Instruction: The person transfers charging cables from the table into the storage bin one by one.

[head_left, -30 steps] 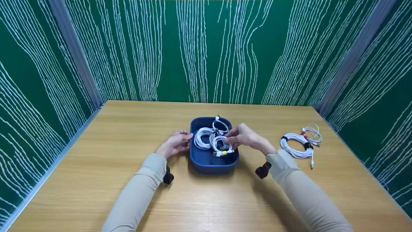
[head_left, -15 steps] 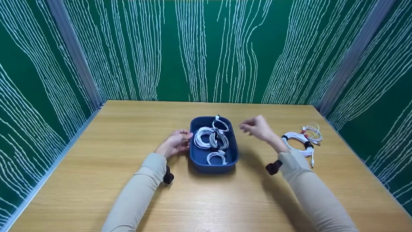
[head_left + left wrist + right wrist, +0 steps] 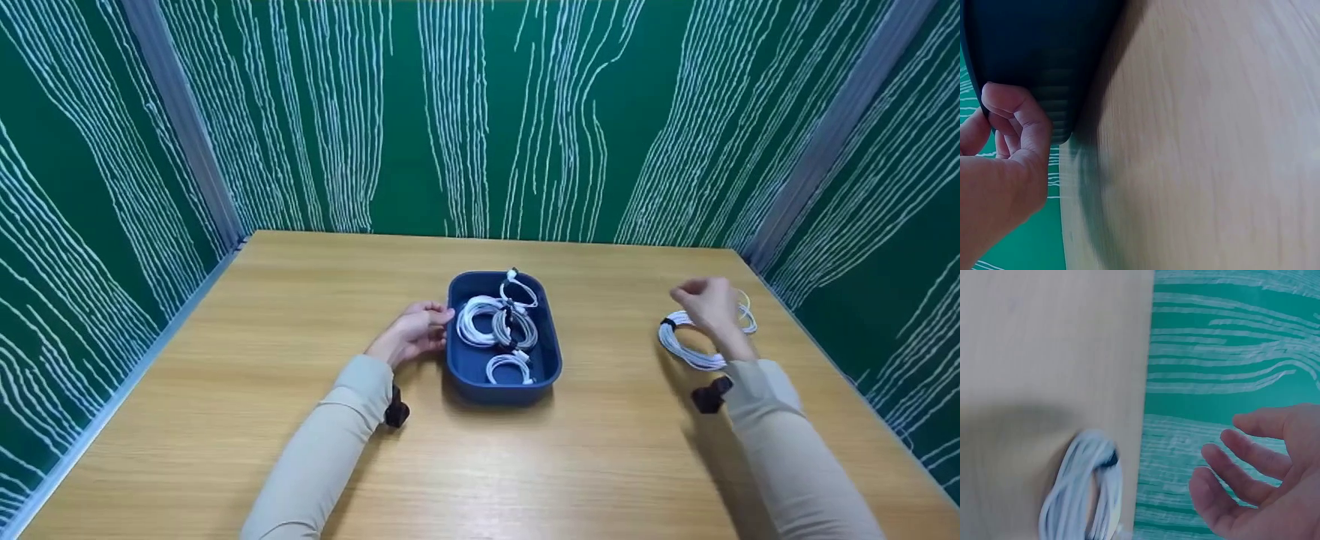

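A dark blue plastic bin (image 3: 504,391) stands mid-table in the head view. Inside it lie a thick white coiled cable (image 3: 471,332), a grey coiled cable (image 3: 526,330), a small white cable loop (image 3: 523,300) at the back and a small coiled cable (image 3: 507,360) at the front. My left hand (image 3: 414,331) pinches the bin's left rim between thumb and fingers. On the right, my right hand (image 3: 709,306) hovers over a large white coiled cable (image 3: 694,358) with black ties. Its fingers are loosely bent and hold nothing in the right wrist view.
Behind the right hand, part of a thin white cable (image 3: 748,315) shows; the hand hides the rest. The wooden table (image 3: 300,292) ends at green walls (image 3: 397,150) with white streaks, at the back and both sides.
The right hand has let go of a white coiled cable in the bin and moved right, over the coils on the table. The left hand has stayed at the bin's rim.
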Available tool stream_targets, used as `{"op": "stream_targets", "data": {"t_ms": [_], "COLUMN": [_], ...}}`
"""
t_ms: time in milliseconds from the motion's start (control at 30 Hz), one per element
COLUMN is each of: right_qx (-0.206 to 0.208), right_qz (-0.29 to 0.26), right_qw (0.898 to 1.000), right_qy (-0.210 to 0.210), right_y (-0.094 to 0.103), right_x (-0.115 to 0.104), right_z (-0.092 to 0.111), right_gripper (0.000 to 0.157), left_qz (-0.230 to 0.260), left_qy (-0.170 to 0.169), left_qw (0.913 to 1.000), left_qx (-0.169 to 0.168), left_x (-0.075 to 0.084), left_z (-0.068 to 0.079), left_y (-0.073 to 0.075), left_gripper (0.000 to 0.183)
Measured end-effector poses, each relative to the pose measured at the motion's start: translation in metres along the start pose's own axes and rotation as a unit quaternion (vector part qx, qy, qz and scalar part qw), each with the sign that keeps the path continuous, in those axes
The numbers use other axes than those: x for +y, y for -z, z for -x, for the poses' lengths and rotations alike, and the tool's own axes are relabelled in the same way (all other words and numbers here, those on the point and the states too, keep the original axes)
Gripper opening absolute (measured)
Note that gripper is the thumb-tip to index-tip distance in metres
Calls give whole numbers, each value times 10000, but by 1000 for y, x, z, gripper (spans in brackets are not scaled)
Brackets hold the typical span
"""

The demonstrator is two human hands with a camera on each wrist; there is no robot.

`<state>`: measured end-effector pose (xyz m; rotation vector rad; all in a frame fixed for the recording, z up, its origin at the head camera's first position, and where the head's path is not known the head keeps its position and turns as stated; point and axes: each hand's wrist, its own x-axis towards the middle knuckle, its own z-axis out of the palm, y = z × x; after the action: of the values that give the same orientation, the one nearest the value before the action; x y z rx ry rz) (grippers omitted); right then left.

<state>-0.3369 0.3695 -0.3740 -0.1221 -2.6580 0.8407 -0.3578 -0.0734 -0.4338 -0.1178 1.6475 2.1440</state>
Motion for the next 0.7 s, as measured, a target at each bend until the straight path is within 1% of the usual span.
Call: {"op": "stream_targets", "data": {"t_ms": [33, 133, 267, 500, 600, 700], "right_qx": [23, -76, -169, -101, -215, -471], "right_qz": [69, 212, 259, 345, 390, 285], "right_qw": [9999, 9990, 9968, 9944, 9920, 9883], "right_qy": [-72, -385, -733, -994, -1181, -1422], "right_y": [2, 6, 8, 10, 11, 11], "right_x": [6, 21, 37, 61, 71, 78], "right_z": [0, 2, 2, 2, 3, 5], "right_gripper": [28, 29, 28, 27, 29, 31], "left_qz": [6, 20, 4, 51, 51, 36], "left_qy": [-6, 3, 11, -17, 8, 30], "left_qw": [10000, 10000, 10000, 10000, 9999, 9999], "left_qx": [-14, -5, 32, 84, 122, 149], "left_x": [0, 0, 0, 0, 1, 1], "left_z": [0, -1, 0, 1, 0, 1], "left_y": [0, 0, 0, 0, -1, -1], "left_gripper": [11, 11, 11, 11, 11, 11]}}
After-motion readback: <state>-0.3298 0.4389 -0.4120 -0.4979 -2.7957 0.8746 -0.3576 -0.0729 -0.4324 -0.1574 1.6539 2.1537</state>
